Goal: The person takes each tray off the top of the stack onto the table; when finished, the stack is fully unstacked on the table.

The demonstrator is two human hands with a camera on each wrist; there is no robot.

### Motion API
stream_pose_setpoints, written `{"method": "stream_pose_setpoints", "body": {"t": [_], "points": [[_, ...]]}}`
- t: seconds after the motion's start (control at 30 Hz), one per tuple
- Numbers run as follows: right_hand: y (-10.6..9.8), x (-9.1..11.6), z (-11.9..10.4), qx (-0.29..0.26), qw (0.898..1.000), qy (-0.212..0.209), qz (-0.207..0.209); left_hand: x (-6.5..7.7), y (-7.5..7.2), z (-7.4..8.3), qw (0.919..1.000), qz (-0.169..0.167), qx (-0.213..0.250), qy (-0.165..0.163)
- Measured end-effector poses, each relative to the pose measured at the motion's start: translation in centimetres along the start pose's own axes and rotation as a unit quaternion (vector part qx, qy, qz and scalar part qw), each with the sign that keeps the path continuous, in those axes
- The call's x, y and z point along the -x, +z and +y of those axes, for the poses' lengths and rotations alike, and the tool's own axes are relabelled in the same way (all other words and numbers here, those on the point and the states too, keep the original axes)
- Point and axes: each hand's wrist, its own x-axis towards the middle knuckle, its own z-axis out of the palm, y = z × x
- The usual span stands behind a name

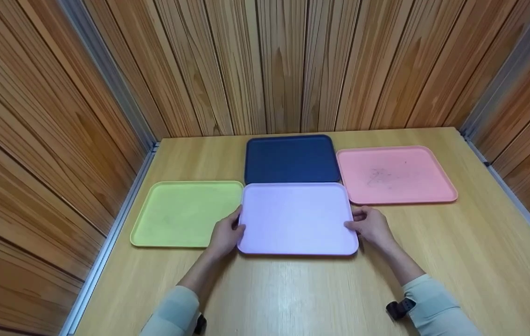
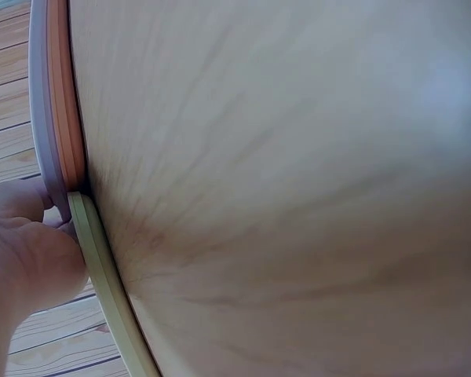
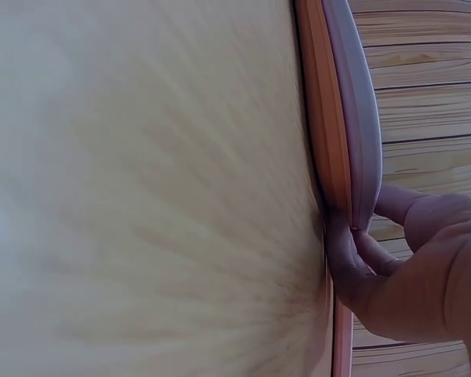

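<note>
A lavender tray point(image 1: 297, 219) lies at the middle of the table, between both hands. The wrist views show an orange tray point(image 3: 327, 102) directly beneath it, hidden from above in the head view. My left hand point(image 1: 224, 237) pinches the lavender tray's left edge, thumb over the rim, just above the green tray point(image 1: 181, 214). On the opposite edge my right hand point(image 1: 375, 228) grips with its thumb on the rim, its other fingers at the side of the stacked trays. Whether those fingers also bear on the orange tray is hard to tell.
Behind the lavender tray lies a navy tray point(image 1: 293, 158), with a pink tray point(image 1: 398, 175) beside it at the back right. Wood-plank walls point(image 1: 283, 65) with metal corner posts enclose the table point(image 1: 283, 294) at the back and sides.
</note>
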Motion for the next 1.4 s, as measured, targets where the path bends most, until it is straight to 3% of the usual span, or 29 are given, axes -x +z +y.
{"method": "stream_pose_setpoints", "body": {"t": [0.5,0.67,0.83,1.0,1.2,1.4], "points": [[-0.24,-0.18,-0.04,0.024,0.999,-0.028,0.034,-0.24,-0.22,0.20,1.0000,-0.007,0.003,-0.005],[-0.42,-0.27,-0.11,0.031,0.999,-0.020,0.036,-0.28,-0.26,0.17,0.9999,-0.008,0.006,-0.011],[-0.58,-0.36,-0.02,0.014,0.999,0.000,0.031,-0.13,-0.23,0.14,0.9998,0.003,0.015,-0.009],[-0.65,-0.10,0.05,0.008,0.999,-0.013,0.038,0.01,-0.11,0.09,0.9998,0.016,0.014,0.006],[-0.76,0.12,0.06,0.000,0.999,-0.019,0.043,-0.13,-0.03,-0.10,0.9999,0.010,0.009,0.006],[-0.83,0.20,0.39,-0.049,0.998,0.000,0.037,-0.13,0.04,-0.28,0.9999,0.002,0.011,0.011]]}}
